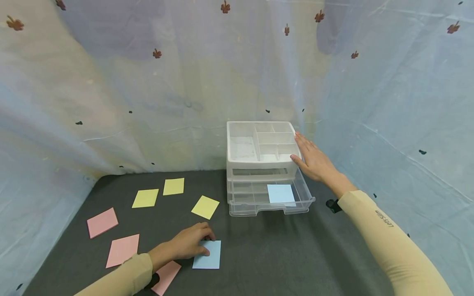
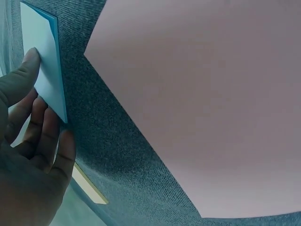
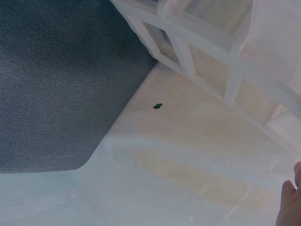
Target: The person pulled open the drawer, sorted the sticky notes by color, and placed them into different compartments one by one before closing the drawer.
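blue pad (image 1: 213,262) on dark counter (image 1: 281,259): l hand (image 1: 189,243) pinches its edge, thumb on top, prob. for easy lift. r hand (image 1: 314,163), fingers straight, touches side of white organizer (image 1: 259,165), likely bracing it; clear drawer (image 1: 242,209) pulled out, 2nd blue pad (image 1: 280,193) inside.

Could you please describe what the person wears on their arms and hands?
The left hand and right hand are ungloved. A beige left sleeve and matching right sleeve end near the wrists; the right bears small dark lettering. A black item shows at each wrist.
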Tool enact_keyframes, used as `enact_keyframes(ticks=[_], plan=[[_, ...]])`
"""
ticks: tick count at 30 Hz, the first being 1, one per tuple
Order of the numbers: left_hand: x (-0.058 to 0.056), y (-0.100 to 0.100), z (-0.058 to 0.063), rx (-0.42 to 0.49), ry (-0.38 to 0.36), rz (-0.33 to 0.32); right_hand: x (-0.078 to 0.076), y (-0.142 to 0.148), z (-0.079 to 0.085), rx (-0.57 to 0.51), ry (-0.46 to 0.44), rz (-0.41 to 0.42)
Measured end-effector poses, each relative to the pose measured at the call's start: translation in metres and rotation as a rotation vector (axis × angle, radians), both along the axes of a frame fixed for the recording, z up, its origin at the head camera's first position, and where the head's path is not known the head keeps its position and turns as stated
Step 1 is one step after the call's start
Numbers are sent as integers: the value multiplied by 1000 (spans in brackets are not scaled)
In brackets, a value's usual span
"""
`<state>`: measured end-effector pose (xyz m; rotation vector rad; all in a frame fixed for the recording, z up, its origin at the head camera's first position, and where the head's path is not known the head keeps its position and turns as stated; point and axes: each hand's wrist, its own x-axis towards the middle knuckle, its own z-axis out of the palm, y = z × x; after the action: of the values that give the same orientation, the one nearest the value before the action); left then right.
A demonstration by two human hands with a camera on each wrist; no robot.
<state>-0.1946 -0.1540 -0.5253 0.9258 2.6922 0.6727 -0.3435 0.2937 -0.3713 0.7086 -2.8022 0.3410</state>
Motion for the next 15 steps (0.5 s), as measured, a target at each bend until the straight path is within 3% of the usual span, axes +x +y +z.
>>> enact_keyframes(ticks=[15], plan=[[6,6,4,84,-34,58,-1,1,0,-2,9,6]])
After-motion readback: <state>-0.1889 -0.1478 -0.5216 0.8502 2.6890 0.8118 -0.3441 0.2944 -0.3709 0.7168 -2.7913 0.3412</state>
